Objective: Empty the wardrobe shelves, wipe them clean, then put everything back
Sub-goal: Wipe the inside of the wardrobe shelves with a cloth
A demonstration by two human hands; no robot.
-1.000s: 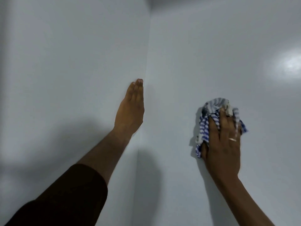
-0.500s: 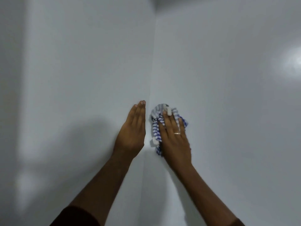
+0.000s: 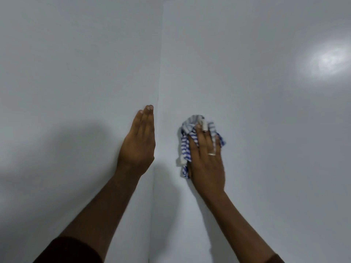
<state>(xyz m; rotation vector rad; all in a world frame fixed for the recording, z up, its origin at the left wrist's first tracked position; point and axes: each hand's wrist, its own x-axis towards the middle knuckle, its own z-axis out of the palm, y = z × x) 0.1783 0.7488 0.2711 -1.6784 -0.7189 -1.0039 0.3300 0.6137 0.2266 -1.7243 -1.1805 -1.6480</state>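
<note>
Your right hand (image 3: pixel 206 160) presses the striped cloth (image 3: pixel 187 141) flat vs the right panel (image 3: pixel 266 130), fingers straight, just beside the corner. Left hand (image 3: pixel 138 143) lies flat, fingers together, on the left panel (image 3: pixel 66 82).

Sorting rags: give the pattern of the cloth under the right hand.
Blue and white stripes on the cloth, head view.

White wardrobe panels (image 3: pixel 76 73) — a striped cloth (image 3: pixel 185 149) pressed flat against one
</note>
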